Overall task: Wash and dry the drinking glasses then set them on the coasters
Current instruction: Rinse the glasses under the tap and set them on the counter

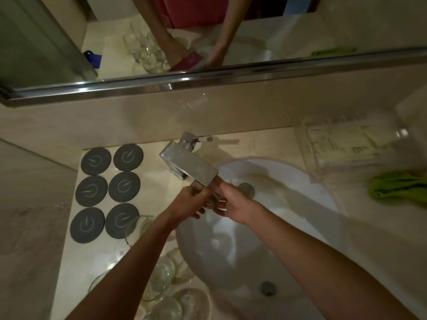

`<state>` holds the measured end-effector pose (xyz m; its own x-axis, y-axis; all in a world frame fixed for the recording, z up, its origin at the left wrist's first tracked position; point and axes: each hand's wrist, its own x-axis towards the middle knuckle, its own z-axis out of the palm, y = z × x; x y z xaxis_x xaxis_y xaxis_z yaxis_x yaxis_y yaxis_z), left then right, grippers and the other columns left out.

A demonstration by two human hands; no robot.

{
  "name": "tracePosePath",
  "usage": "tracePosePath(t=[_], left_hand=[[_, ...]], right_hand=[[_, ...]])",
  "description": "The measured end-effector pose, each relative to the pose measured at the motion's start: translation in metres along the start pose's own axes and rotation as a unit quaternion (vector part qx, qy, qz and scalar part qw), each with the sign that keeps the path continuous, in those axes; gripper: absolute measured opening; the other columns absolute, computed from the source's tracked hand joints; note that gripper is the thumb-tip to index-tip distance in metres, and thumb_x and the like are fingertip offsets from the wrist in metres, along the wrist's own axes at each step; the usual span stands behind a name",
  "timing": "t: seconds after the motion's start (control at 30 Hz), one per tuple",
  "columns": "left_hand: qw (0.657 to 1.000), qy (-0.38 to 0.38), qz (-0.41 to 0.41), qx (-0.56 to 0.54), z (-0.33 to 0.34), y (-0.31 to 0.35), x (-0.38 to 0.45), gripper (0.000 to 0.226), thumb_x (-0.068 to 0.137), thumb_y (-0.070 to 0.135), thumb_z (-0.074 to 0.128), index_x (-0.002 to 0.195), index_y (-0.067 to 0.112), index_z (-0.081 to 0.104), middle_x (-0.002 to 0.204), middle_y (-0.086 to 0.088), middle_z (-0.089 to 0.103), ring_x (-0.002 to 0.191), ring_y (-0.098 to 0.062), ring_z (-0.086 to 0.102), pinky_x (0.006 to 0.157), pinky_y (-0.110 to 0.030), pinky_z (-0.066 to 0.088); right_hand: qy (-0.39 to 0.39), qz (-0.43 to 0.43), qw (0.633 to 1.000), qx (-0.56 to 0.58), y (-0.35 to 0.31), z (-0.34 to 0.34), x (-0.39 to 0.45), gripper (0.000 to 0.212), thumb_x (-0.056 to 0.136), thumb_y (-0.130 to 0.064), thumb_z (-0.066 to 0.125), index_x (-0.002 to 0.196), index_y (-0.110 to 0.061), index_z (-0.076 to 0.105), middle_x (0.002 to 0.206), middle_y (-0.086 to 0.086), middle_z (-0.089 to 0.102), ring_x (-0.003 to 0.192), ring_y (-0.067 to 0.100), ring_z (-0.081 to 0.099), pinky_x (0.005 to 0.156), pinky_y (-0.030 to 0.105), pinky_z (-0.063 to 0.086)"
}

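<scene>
Both hands (209,200) holding glass (213,197) under faucet (191,166), six coasters (108,191)

Dark grey coasters (107,191) left of the chrome faucet (189,165), each marked with a thin pale ring-and-stroke pattern. White sink (288,181) below the faucet, set in a cream, faintly veined marble surface (76,262). Bright green cloth (399,184) far right of the faucet. Clear, colourless glasses (161,280) below-left of it.

marble counter (69,262); coasters (107,192), glasses (161,280), cloth (399,187)
</scene>
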<state>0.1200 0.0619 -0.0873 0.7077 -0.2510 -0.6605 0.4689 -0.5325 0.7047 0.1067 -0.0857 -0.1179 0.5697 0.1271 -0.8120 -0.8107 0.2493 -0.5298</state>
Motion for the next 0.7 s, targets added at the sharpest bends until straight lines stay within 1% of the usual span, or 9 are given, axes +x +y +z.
tracePosePath(t=[0.07,0.2,0.3,0.4,0.5,0.53,0.57,0.63,0.7], left_hand=[[0.995,0.012,0.031,0.095,-0.007,-0.001,-0.002,0.033,0.099,0.042,0.055,0.098,0.013,0.072,0.084,0.002,0.073,0.073,-0.014,0.060,0.066,-0.029,0.050],[0.941,0.062,0.097,0.318,-0.025,0.000,-0.015,0.022,0.096,0.026,0.060,0.109,0.012,0.072,0.107,-0.001,0.070,0.084,-0.013,0.060,0.075,-0.026,0.046],[0.909,0.116,0.121,0.381,-0.035,0.010,-0.033,0.018,0.091,0.024,0.060,0.081,0.013,0.070,0.085,-0.005,0.072,0.073,-0.020,0.065,0.073,-0.041,0.057],[0.885,0.214,0.166,0.379,-0.040,0.031,-0.052,0.029,0.088,0.030,0.062,0.066,0.011,0.061,0.064,-0.006,0.062,0.060,-0.023,0.061,0.060,-0.042,0.055],[0.868,0.277,0.251,0.326,-0.040,0.063,-0.060,0.025,0.089,0.024,0.058,0.069,0.009,0.061,0.067,-0.005,0.063,0.059,-0.022,0.059,0.059,-0.043,0.054],[0.862,0.281,0.272,0.323,-0.040,0.073,-0.056,0.021,0.091,0.021,0.057,0.074,0.008,0.063,0.075,-0.007,0.064,0.067,-0.024,0.059,0.064,-0.044,0.052],[0.853,0.279,0.290,0.331,-0.040,0.083,-0.049,0.017,0.092,0.019,0.057,0.082,0.007,0.065,0.085,-0.009,0.065,0.078,-0.027,0.059,0.071,-0.044,0.051],[0.836,0.266,0.302,0.373,-0.037,0.101,-0.030,0.021,0.095,0.020,0.053,0.102,0.008,0.069,0.106,-0.010,0.066,0.098,-0.029,0.055,0.084,-0.042,0.047],[0.825,0.236,0.280,0.431,-0.033,0.112,-0.007,0.033,0.099,0.025,0.047,0.123,0.011,0.063,0.128,-0.007,0.062,0.115,-0.027,0.051,0.094,-0.041,0.042]], right_hand=[[0.041,-0.063,0.997,-0.014,0.009,0.006,0.003,0.036,0.082,-0.041,0.079,0.108,-0.026,0.060,0.112,0.007,0.070,0.094,0.018,0.068,0.079,0.032,0.055],[0.099,-0.208,0.948,-0.219,0.019,0.006,-0.003,0.069,0.068,-0.033,0.090,0.123,-0.030,0.048,0.114,-0.002,0.065,0.097,0.011,0.064,0.086,0.028,0.054],[0.101,-0.262,0.900,-0.335,0.025,0.001,-0.009,0.077,0.073,-0.025,0.088,0.137,-0.024,0.044,0.109,-0.009,0.059,0.095,0.008,0.058,0.081,0.020,0.045],[0.093,-0.264,0.886,-0.370,0.027,-0.004,-0.006,0.074,0.072,-0.026,0.088,0.134,-0.026,0.048,0.114,-0.007,0.057,0.099,0.011,0.057,0.083,0.023,0.046],[0.090,-0.216,0.940,-0.247,0.025,-0.002,-0.008,0.067,0.050,-0.034,0.096,0.106,-0.024,0.060,0.116,0.006,0.052,0.103,0.026,0.056,0.082,0.039,0.053],[0.085,-0.179,0.959,-0.204,0.021,-0.003,-0.009,0.070,0.049,-0.036,0.098,0.106,-0.024,0.059,0.113,0.004,0.054,0.102,0.025,0.057,0.082,0.037,0.052],[0.074,-0.103,0.989,-0.077,0.020,-0.003,-0.004,0.071,0.055,-0.038,0.097,0.111,-0.024,0.056,0.112,0.000,0.057,0.101,0.022,0.060,0.082,0.033,0.053],[0.128,-0.047,0.991,0.007,0.020,-0.008,-0.003,0.071,0.062,-0.044,0.093,0.114,-0.018,0.053,0.113,0.004,0.065,0.094,0.020,0.068,0.080,0.034,0.059],[0.109,0.053,0.988,0.095,0.020,-0.017,-0.008,0.065,0.069,-0.052,0.086,0.110,-0.010,0.057,0.099,0.009,0.069,0.071,0.019,0.069,0.064,0.029,0.059]])
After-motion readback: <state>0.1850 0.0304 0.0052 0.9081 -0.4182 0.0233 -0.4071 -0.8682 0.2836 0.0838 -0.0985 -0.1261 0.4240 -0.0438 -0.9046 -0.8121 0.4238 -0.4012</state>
